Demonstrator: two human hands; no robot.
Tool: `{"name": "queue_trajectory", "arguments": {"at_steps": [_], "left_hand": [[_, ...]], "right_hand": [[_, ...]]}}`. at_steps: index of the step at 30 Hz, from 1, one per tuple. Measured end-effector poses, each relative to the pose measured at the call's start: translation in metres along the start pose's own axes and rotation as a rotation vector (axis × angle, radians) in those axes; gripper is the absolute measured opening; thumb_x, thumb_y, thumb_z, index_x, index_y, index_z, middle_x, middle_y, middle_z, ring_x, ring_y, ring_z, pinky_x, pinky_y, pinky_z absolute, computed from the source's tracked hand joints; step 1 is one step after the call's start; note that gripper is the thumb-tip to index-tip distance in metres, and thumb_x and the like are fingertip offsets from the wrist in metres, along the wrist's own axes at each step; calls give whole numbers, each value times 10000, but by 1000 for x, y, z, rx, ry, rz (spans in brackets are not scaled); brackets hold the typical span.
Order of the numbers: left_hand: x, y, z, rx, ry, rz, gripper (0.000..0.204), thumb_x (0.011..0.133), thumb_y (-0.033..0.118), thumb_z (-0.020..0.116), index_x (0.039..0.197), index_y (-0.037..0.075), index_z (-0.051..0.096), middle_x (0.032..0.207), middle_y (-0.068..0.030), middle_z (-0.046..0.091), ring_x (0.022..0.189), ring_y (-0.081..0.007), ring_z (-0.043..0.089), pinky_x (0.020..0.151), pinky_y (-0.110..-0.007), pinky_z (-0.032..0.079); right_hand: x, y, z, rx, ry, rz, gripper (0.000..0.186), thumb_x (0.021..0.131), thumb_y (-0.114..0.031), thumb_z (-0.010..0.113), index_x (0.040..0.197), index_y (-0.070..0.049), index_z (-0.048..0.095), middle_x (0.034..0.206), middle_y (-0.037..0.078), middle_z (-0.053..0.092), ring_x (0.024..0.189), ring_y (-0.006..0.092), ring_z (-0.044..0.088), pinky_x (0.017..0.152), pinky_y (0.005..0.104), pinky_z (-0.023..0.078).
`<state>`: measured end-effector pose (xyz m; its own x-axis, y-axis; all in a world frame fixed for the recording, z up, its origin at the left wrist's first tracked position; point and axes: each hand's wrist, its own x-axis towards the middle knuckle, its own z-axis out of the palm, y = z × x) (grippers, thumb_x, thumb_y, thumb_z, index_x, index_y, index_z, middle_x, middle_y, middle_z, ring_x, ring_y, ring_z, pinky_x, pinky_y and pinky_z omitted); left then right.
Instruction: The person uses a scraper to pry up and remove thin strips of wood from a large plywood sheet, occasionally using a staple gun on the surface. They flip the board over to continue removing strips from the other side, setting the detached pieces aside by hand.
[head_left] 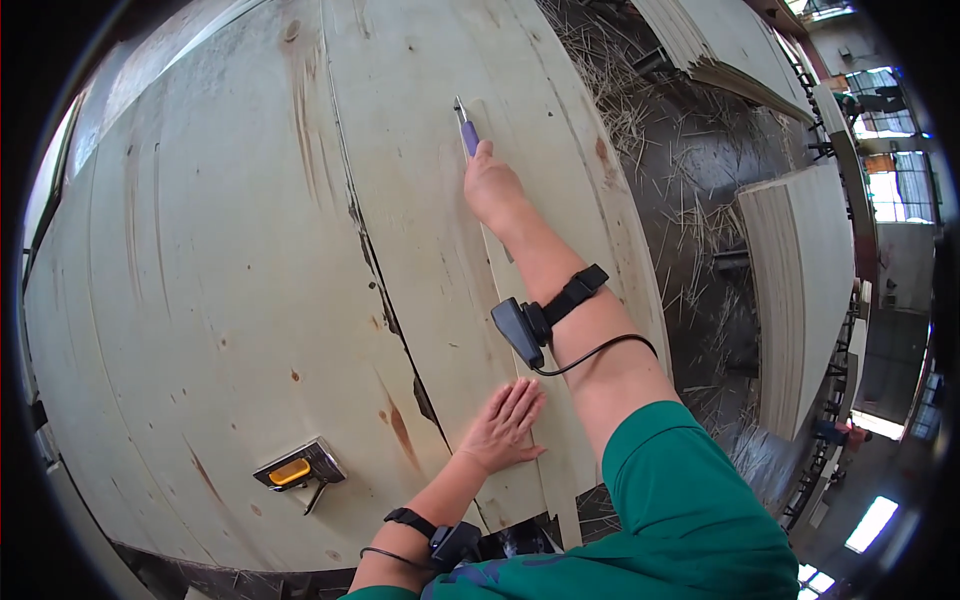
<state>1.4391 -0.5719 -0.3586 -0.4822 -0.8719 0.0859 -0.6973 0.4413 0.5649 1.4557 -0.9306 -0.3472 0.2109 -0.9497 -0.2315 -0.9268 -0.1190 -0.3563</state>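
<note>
My right hand [488, 185] grips a purple-handled cutting tool [470, 136], its metal tip on the pale wood veneer [230, 180] near the top. A narrow strip of veneer runs from that tool down toward my left hand [505, 430], which lies palm down on the sheet with fingers extended, holding nothing. A dark, jagged split runs lengthwise through the veneer left of both hands. At the lower left rests a metal tool with a yellow handle [292, 470], apart from my hands. Black strapped devices sit on both forearms.
Stacks of layered wood sheets [795, 300] [715, 45] stand to the right, across a dark floor [680, 180] strewn with wood slivers. At the far right, people [840, 432] are among machinery, rails and bright windows.
</note>
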Motion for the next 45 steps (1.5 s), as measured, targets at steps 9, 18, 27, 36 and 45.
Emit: {"name": "queue_trajectory", "arguments": {"at_steps": [9, 18, 27, 36, 45], "left_hand": [[-5, -2, 9, -14, -29, 0, 885, 807, 693, 532, 1398, 35, 495, 1545, -152, 366, 1485, -285, 244, 1233, -451, 124], [2, -7, 3, -36, 21, 16, 843, 789, 664, 573, 1341, 28, 549, 1478, -150, 445, 1442, -293, 319, 1231, -458, 145], [-54, 92, 66, -65, -186, 34, 790, 791, 527, 648, 1368, 7, 503, 1521, -180, 377, 1474, -319, 253, 1221, -458, 148], [-55, 107, 64, 45, -102, 39, 926, 804, 620, 568, 1476, 17, 362, 1554, -140, 340, 1479, -279, 239, 1241, -440, 103], [-97, 98, 61, -141, -249, 16, 672, 930, 410, 522, 1448, 0, 403, 1553, -144, 350, 1484, -303, 233, 1235, -451, 108]], "right_hand": [[-39, 1, 5, -28, -50, 37, 336, 1047, -270, 339, 1180, 39, 344, 867, 302, 654, 798, 467, 657, 697, 550, 534], [-104, 14, 2, -5, -103, 80, 316, 1046, -269, 351, 1166, 24, 350, 836, 298, 649, 768, 468, 653, 665, 552, 525], [-121, 27, 9, 22, -62, 90, 301, 1039, -260, 373, 1149, 19, 351, 807, 290, 646, 750, 481, 642, 664, 576, 510], [-222, 60, 9, 89, -118, 131, 289, 1032, -266, 413, 1165, -17, 349, 738, 272, 626, 671, 485, 618, 578, 586, 463], [-402, 76, 4, 249, -105, 188, 320, 983, -273, 543, 1149, -26, 428, 675, 229, 604, 651, 469, 615, 541, 543, 440]]}}
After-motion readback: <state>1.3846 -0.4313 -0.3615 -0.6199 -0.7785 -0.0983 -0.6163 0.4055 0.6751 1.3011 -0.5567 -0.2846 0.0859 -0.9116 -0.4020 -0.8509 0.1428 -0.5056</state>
